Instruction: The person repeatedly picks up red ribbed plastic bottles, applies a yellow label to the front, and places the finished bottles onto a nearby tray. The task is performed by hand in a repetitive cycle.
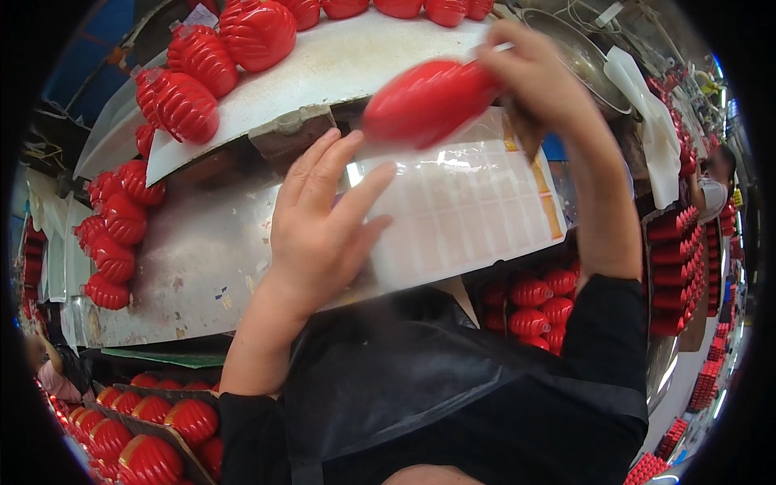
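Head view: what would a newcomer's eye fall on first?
Probably the blurred red piece at upper centre, its right end gripped by the right hand, with the open left hand just below its left end. Next, the glossy sheet on the bench below it, then the ribbed red row on the white board at the top.

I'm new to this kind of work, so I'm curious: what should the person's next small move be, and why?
Perhaps close the left hand gently on the free end of the red container, to steady it. The right hand seems to grip only its other end, both look blurred, and the left hand is open close by.
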The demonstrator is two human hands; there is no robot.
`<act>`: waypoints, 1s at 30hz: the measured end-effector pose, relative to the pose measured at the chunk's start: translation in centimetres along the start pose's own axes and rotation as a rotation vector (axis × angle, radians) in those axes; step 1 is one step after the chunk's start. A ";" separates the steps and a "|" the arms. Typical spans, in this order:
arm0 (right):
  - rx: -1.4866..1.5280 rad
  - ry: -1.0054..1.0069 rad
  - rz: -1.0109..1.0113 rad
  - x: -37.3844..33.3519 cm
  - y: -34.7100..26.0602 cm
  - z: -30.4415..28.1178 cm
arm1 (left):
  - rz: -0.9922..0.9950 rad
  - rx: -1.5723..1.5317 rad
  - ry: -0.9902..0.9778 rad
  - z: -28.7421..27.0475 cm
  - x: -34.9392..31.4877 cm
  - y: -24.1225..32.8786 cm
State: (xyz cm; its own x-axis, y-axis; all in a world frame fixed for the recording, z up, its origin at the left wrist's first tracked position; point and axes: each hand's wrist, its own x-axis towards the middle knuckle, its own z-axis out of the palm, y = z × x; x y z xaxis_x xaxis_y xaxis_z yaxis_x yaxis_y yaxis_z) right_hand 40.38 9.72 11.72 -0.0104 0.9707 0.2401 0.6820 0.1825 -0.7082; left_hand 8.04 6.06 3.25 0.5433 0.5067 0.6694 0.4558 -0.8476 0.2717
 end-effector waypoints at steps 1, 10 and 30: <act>-0.017 -0.114 0.057 0.0 -1.2 2.4 | 0.006 0.026 0.012 0.2 -0.2 0.2; -0.022 0.021 0.040 -4.7 6.1 13.8 | -0.823 -0.557 0.117 0.6 -6.1 -5.2; -0.650 -0.002 0.049 -25.1 10.9 10.1 | -1.075 -1.094 0.399 3.3 -6.8 -7.1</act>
State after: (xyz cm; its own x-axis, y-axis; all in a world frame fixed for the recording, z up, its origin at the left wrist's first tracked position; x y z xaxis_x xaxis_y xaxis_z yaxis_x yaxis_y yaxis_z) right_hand 40.64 -11.05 -8.72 0.0312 0.9760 0.2155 0.9850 0.0065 -0.1722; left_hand 3.43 9.14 -5.56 0.0230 0.9971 -0.0720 -0.3129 0.0756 0.9468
